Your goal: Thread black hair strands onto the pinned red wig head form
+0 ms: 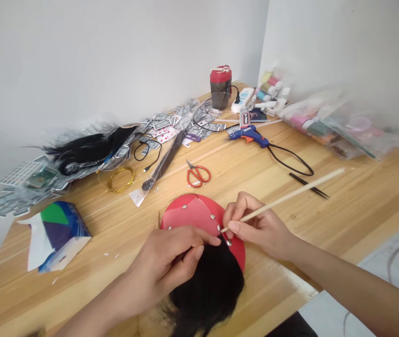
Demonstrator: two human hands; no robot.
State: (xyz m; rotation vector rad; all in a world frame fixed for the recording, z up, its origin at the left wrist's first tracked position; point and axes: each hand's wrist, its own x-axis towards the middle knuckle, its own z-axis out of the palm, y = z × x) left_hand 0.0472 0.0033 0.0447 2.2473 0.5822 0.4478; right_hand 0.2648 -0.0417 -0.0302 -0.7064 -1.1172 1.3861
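This looks like a craft corner, though whether in a home or a small workshop cannot be told. Plain white walls (115, 56) meet behind a wooden table (241, 168) bearing a glue gun (248, 135), red-handled scissors (203, 174), gold wire (121, 190), tweezers (308, 185), many playing cards (166, 135) and a power strip (243, 100) near a lidded cup (221, 86).

Ok so there's a red-lidded cup (221, 89), a power strip (243, 100) just right of it, playing cards (166, 135) messily spread to its left, and a tissue pack (62, 220) way out front-left of it.
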